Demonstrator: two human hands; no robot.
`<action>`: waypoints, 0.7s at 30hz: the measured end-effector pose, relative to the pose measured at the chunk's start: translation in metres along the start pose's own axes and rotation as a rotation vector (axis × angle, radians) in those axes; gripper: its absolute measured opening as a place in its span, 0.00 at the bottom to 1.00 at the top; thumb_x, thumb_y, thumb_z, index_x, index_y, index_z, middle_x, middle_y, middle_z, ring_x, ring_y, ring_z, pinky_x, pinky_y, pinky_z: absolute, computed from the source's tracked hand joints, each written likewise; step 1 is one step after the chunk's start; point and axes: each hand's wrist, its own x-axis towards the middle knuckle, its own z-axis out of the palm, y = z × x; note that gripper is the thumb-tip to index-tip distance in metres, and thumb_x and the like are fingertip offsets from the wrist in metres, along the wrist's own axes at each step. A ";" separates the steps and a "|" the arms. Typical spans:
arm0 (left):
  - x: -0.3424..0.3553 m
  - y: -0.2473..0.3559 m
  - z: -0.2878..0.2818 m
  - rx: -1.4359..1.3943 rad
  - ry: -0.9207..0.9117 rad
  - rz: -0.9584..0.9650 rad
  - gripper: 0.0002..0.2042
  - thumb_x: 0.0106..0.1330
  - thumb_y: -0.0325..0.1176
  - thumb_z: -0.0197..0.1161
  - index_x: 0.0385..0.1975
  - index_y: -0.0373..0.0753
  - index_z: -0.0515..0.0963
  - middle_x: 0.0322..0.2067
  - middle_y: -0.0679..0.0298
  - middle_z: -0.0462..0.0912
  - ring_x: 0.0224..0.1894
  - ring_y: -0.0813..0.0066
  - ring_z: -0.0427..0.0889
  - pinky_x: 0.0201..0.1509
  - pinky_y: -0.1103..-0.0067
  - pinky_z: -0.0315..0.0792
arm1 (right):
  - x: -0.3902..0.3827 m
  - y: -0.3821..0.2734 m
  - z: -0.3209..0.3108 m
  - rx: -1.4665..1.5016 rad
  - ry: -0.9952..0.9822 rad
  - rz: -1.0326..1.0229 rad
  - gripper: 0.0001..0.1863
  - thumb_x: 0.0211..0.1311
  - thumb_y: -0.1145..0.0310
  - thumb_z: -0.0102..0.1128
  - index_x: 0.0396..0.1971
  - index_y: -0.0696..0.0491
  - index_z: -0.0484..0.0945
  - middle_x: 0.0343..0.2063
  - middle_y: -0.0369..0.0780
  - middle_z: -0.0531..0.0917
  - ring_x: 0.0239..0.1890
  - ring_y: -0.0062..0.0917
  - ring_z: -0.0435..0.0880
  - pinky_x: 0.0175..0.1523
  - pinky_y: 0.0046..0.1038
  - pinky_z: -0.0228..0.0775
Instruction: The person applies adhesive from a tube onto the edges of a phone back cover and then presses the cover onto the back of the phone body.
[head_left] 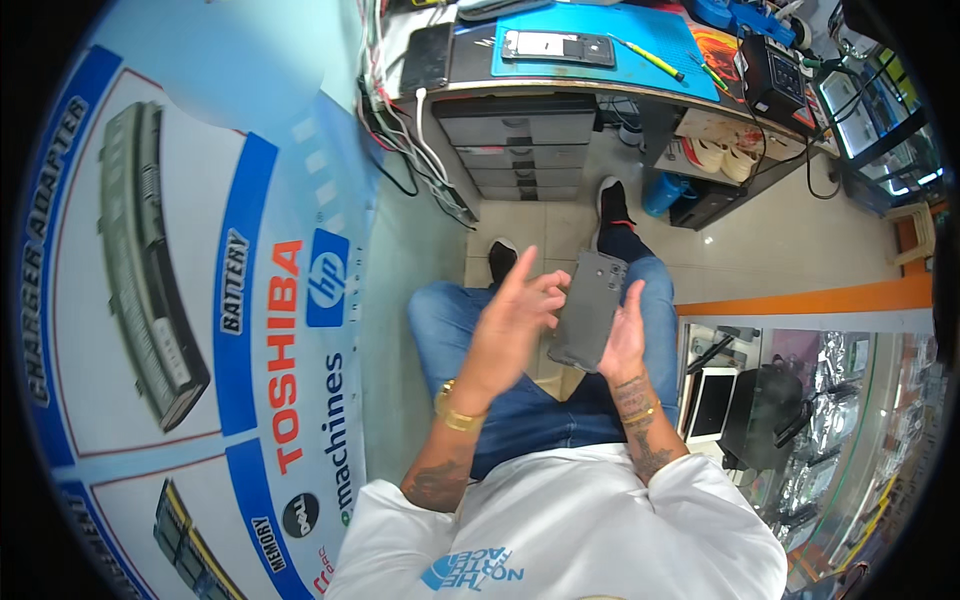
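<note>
Two bare hands were held above the lap, with both elbows bent and the forearms angled inward. By the right hand (625,335) a dark grey phone (585,312) was gripped, the fingers tucked behind it and the thumb raised along its right edge. The phone was tilted, its back turned up and its camera end pointed away from the body. The left hand (522,312) was held partly open and unloaded just beside the phone's left edge, one finger stretched forward and the others loosely bent. It was blurred, and whether the phone was touched by its fingertips could not be told. A gold watch (462,412) was worn on the left wrist.

Beyond the feet, a table (473,65) was placed. On it a blue mat (640,30) was spread, and a second phone (558,48) was laid there, with a yellow tool (652,60) set near its right end. Farther right, a black box (775,80) was stood. Grey drawers (520,130) were fitted underneath, and pale shoes (722,157) were kept on a low shelf. The floor (545,225) was tiled. On the left, the wall (180,452) was covered by printed panels; on the right, bagged goods (810,480) were stacked behind glass.
</note>
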 end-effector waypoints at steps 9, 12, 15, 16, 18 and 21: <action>-0.052 0.016 -0.028 -0.919 -0.070 -0.058 0.34 0.74 0.55 0.33 0.67 0.29 0.55 0.68 0.43 0.54 0.72 0.47 0.50 0.72 0.51 0.47 | -0.034 -0.010 0.025 -0.004 -0.101 0.013 0.50 0.60 0.25 0.27 0.69 0.51 0.56 0.66 0.53 0.60 0.64 0.47 0.66 0.63 0.58 0.60; -0.043 0.010 -0.025 -0.783 -0.012 -0.068 0.28 0.75 0.47 0.41 0.64 0.29 0.60 0.63 0.45 0.64 0.66 0.52 0.62 0.68 0.56 0.57 | -0.037 -0.018 0.026 0.028 -0.078 -0.035 0.47 0.63 0.27 0.27 0.69 0.51 0.56 0.66 0.53 0.60 0.65 0.47 0.65 0.62 0.59 0.61; -0.035 -0.008 -0.039 -0.515 0.165 -0.147 0.16 0.72 0.36 0.52 0.51 0.31 0.72 0.45 0.52 0.77 0.48 0.63 0.77 0.57 0.67 0.69 | -0.032 -0.024 0.023 0.043 -0.097 -0.036 0.44 0.66 0.31 0.28 0.69 0.52 0.56 0.67 0.53 0.60 0.65 0.48 0.65 0.62 0.57 0.63; -0.030 -0.013 -0.043 -0.370 0.278 -0.210 0.08 0.69 0.30 0.57 0.40 0.33 0.78 0.33 0.57 0.82 0.36 0.70 0.80 0.50 0.73 0.73 | -0.028 -0.026 0.024 0.015 -0.111 0.001 0.43 0.67 0.33 0.28 0.69 0.52 0.56 0.67 0.53 0.60 0.65 0.47 0.65 0.62 0.55 0.63; -0.013 -0.016 -0.041 -0.329 0.279 -0.155 0.04 0.67 0.28 0.58 0.31 0.36 0.76 0.26 0.62 0.76 0.31 0.75 0.76 0.44 0.76 0.72 | -0.020 -0.031 0.027 -0.021 -0.116 0.016 0.41 0.68 0.34 0.28 0.69 0.52 0.56 0.67 0.52 0.59 0.65 0.47 0.65 0.62 0.53 0.64; 0.030 -0.008 -0.035 -0.208 0.322 0.016 0.11 0.65 0.25 0.59 0.20 0.40 0.70 0.20 0.68 0.69 0.26 0.79 0.71 0.38 0.81 0.70 | -0.003 -0.040 0.030 -0.009 -0.088 0.089 0.39 0.70 0.37 0.26 0.69 0.53 0.56 0.67 0.51 0.61 0.66 0.45 0.65 0.63 0.49 0.65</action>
